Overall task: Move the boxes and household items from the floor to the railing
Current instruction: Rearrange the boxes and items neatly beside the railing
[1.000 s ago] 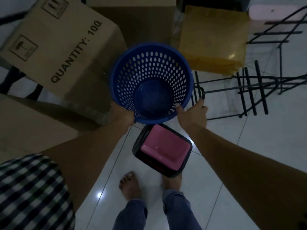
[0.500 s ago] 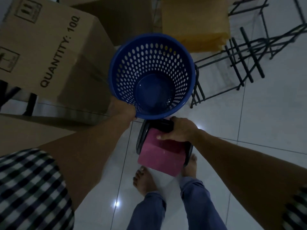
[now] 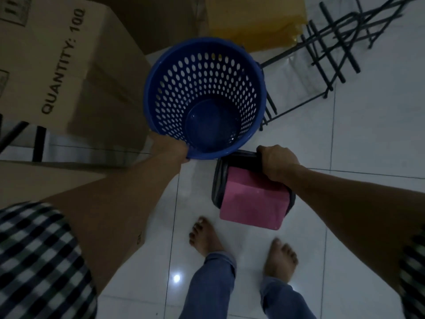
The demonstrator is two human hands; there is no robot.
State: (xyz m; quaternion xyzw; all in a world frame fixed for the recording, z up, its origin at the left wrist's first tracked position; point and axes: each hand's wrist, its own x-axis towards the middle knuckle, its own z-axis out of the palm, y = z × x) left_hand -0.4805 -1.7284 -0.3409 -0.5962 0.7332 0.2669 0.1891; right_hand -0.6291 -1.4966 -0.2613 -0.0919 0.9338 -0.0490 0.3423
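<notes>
White glossy floor tiles (image 3: 368, 146) fill the frame in dim light, and I take the blue basket (image 3: 207, 72) as my landmark; it is a round plastic laundry-type basket, its wall pierced with rows of oval holes, its base solid, its mouth turned up toward the camera. The left hand (image 3: 170, 147) grips the near rim, fingers curled under the edge; the basket hangs from that grip, clear of the tiles. Just below and right of the basket is a small pink bin (image 3: 253, 203) with a black rim (image 3: 241, 156), tilted so that one pink side faces up; the right hand (image 3: 277, 162) is clamped over the black rim, knuckles up; I cannot tell whether the bin's low edge touches the floor.

Left of the basket stands a large cardboard box (image 3: 69, 72) printed "QUANTITY: 100", close beside the basket's wall; a second carton (image 3: 46, 178) lies below it, under my left forearm. Above the basket sits a yellowish shiny flat pack (image 3: 253, 21); right of the basket a black metal rack (image 3: 331, 51) sprawls on the tiles, its bars reaching to the basket's edge. Below the basket are two bare feet (image 3: 204, 236) and blue jeans (image 3: 207, 284); a checked sleeve (image 3: 39, 261) fills the lower left corner.
</notes>
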